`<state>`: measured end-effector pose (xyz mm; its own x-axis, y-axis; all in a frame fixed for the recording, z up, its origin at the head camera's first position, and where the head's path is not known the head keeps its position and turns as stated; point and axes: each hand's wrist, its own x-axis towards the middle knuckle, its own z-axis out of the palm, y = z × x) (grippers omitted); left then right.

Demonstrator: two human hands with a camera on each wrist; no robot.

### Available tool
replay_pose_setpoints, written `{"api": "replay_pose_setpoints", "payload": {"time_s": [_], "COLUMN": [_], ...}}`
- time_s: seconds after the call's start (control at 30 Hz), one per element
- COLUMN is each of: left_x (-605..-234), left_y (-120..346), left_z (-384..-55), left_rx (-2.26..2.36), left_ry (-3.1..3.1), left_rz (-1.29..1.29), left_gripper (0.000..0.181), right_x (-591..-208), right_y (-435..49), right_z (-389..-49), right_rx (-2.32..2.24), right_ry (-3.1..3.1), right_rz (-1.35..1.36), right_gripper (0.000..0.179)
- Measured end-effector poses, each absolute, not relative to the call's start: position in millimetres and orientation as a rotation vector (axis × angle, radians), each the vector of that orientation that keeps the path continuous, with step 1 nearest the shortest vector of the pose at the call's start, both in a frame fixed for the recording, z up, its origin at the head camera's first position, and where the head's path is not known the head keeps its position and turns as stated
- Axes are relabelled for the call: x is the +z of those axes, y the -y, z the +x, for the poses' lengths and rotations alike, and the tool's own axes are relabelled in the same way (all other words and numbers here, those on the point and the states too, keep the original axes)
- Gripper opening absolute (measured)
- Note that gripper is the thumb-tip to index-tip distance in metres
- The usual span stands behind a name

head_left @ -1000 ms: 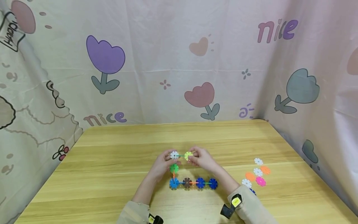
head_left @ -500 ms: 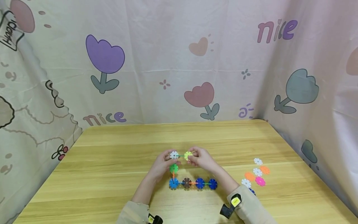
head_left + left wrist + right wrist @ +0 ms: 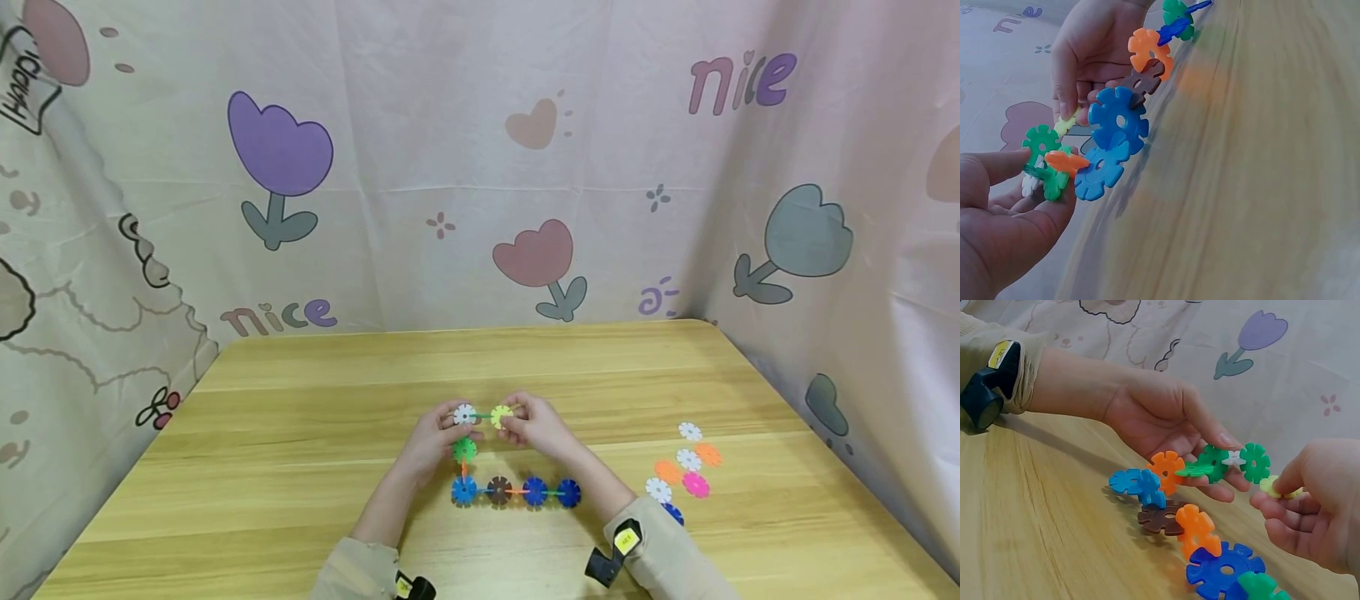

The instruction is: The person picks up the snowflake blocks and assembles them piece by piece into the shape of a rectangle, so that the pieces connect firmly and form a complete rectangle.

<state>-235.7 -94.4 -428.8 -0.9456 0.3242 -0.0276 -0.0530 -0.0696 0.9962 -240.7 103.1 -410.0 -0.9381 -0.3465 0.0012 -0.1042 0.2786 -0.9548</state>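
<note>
Pinching a chain's (image 3: pixel 499 491) white disc (image 3: pixel 465 414), the left hand (image 3: pixel 437 435) is facing the right hand (image 3: pixel 542 426), clamped on a yellow disc (image 3: pixel 500 417); a sleeve (image 3: pixel 670 547) is partly hiding 1 of 7 loose discs (image 3: pixel 696 484).

- Head view: from above the table (image 3: pixel 300 433), facing forward and down, farthest back, with patterned cloth (image 3: pixel 420 100) beyond.
- Left wrist view: close and tilted, looking past the left hand (image 3: pixel 1013 231) toward the right hand (image 3: pixel 1094 53).
- Right wrist view: close, low over the table, looking across to the left hand.
- Both wrist views share the linked discs (image 3: pixel 1107 122) and both hands.
</note>
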Motion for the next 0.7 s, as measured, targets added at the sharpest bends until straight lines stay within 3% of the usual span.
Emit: {"api": "replay_pose_setpoints", "payload": {"time_s": [0.7], "left_x": [-431.4], "left_y": [96.6], "left_z": [-236.5], "left_rx": [2.116], "left_ry": [-1.903], "left_rz": [0.326], "left_gripper": [0.048], "right_x": [-414.4], "right_y": [-99.3], "right_z": [-243.8], "right_rx": [-1.775], "right_ry": [-2.331], "right_rz": [-0.359], "right_gripper": [0.022]}}
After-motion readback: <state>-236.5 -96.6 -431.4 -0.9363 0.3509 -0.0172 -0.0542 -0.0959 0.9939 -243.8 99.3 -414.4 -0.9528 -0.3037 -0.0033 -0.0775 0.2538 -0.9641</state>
